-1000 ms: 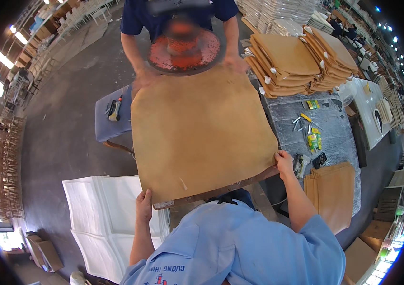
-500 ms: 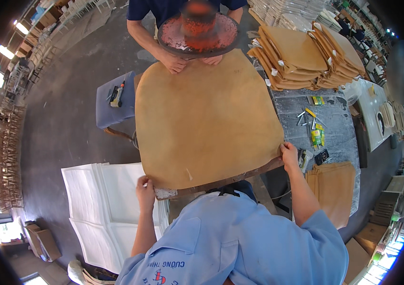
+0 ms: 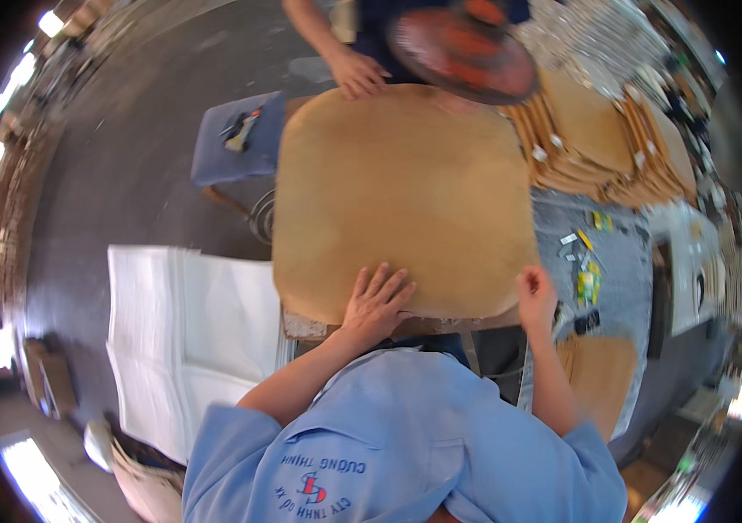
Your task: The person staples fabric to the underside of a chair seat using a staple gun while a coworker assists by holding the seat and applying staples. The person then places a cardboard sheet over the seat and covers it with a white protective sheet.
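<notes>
A large tan leather-like sheet (image 3: pixel 401 192) with rounded corners lies spread over a worn board (image 3: pixel 306 327), whose edge shows below it. My left hand (image 3: pixel 378 303) rests flat near the sheet's front edge, fingers spread. At the right front corner my right hand (image 3: pixel 535 296) has its fingers curled together beside the sheet's edge; whether they pinch the edge or something small is not clear. Across from me, a co-worker's hand (image 3: pixel 358 74) touches the far left edge. The co-worker's other hand is mostly hidden behind a red and black round lamp-like object (image 3: pixel 465 52).
Stacked tan sheets (image 3: pixel 593 131) stand at the back right. On the right table lie yellow packets (image 3: pixel 589 283), a dark box (image 3: pixel 587 322) and more tan sheets (image 3: pixel 598 375). White padded sheets (image 3: pixel 214 314) are at left. A blue stool (image 3: pixel 236 139) holds a tool (image 3: pixel 242 129).
My left hand has left the front left corner and now lies flat on the sheet. My right hand stays near its corner. The co-worker's hand has lifted slightly. The view has shifted.
</notes>
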Demonstrator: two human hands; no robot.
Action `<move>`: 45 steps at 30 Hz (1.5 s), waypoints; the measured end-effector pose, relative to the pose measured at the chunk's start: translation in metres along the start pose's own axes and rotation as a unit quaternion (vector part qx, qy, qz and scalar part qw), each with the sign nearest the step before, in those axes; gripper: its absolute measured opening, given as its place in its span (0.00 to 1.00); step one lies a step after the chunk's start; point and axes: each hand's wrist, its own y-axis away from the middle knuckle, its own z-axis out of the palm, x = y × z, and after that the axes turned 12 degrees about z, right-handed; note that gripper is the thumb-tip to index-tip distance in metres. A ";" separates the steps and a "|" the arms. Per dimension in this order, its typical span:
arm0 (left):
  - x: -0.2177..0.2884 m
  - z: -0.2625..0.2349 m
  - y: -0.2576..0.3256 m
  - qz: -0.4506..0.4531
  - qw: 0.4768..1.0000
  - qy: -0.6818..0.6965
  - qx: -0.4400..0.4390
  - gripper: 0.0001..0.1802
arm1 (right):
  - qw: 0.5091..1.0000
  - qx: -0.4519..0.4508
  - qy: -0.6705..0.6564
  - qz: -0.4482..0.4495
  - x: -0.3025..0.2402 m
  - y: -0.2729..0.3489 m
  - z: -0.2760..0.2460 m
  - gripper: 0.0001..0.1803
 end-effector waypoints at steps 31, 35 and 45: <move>0.033 0.051 0.462 -0.795 0.497 0.312 0.154 0.28 | 0.816 -0.318 0.372 -0.307 -0.137 0.091 0.126 0.24; 0.012 0.075 0.512 -0.839 0.445 0.298 0.094 0.42 | 0.789 -0.314 0.437 -0.297 -0.135 0.088 0.135 0.24; -0.079 0.219 0.632 -0.908 0.412 0.078 -0.008 0.66 | 0.642 -0.286 0.663 -0.256 -0.172 0.092 0.145 0.31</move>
